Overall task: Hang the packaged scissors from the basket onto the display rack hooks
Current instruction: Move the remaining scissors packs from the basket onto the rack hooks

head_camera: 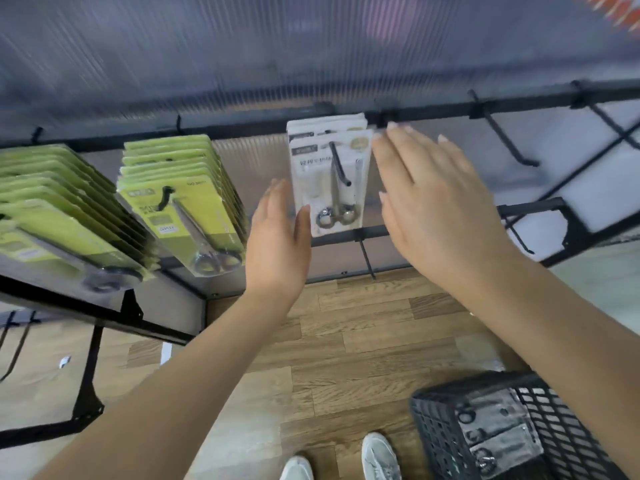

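Both hands flat and empty now, left hand point(277, 237) and right hand point(426, 199) flanking the white scissors packs point(329, 181) on the centre hook point(341, 166), seemingly squaring them up, while more packs wait in the basket point(436, 434) lower right.

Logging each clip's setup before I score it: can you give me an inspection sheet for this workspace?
Surface: wood-pattern floor; no table seen.
Job's things: white scissor packs hang on a rack hook; black basket on the floor holds more packs.
Clutter: green scissor packs fill the hooks to the left; an empty hook to the right.
Hands: left hand and right hand open, flanking the white packs; actual contact unclear.
Cables: nothing seen.
Surroundings: black display rack with a ribbed translucent back panel; the person's pale shoes below.
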Motion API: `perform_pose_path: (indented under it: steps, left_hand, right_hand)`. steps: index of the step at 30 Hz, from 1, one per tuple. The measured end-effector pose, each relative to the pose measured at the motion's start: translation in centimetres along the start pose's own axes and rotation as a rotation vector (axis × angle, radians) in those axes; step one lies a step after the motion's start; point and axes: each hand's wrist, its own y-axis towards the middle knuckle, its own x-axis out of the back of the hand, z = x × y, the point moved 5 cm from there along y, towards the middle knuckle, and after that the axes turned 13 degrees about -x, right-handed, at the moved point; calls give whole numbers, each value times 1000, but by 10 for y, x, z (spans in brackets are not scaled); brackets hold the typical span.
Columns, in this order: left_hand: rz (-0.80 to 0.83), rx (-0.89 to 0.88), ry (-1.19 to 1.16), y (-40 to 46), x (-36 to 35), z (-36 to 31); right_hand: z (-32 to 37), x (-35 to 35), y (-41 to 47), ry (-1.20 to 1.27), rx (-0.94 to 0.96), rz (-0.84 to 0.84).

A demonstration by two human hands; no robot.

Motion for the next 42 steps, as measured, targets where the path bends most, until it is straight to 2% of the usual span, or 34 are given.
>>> perform_pose_path:
  steps: [6, 10, 18, 23, 26, 32, 37, 42]
  left_hand:
    - [94, -274, 69, 4, 55, -69]
    - [249, -534, 83, -4, 64, -147]
    - [500, -833, -56, -76, 4, -312]
    - [755, -852, -110, -162, -77, -361]
    - [864, -870, -101, -222, -134, -367]
    - [1157, -719, -58, -338, -218, -342]
    - [1334, -627, 47, -404, -283, -271]
    - [1404, -552, 170, -432, -334, -204]
  right_hand:
    - [-31, 70, -26, 34, -205, 59]
    - [-63, 130, -56, 84, -350, 55]
    - [-169, 221, -188, 52, -778, 44]
    - [-226, 225, -321, 101, -1053, 66]
    - [-240, 209, -402, 154, -1201, 93]
    - [-243, 134, -545, 255, -1496, 260]
    - [-223, 66, -627, 369, -1702, 422]
    - [-199, 1, -683, 410, -1863, 509]
